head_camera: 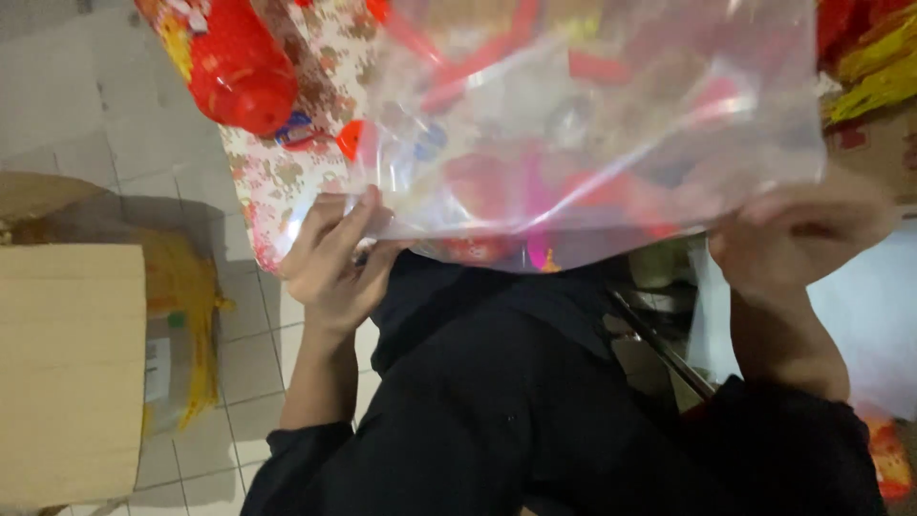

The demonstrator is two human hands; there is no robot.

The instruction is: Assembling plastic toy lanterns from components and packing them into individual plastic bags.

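Note:
A clear plastic bag (592,115) is held up in front of me, stretched between both hands. My left hand (330,258) pinches its lower left corner. My right hand (798,239) grips its lower right corner, the fingers partly behind the film. Through the plastic I see red, pink and blue shapes, blurred. Behind the bag lies a floral red-and-white sheet or tray (277,162) with a red plastic object (239,67) on it.
An open cardboard box (72,373) with yellow string (196,315) stands on the tiled floor at the left. My dark trousers (497,401) fill the lower middle. Red and yellow packaged goods (874,57) sit at the top right, and a white surface (874,315) at the right.

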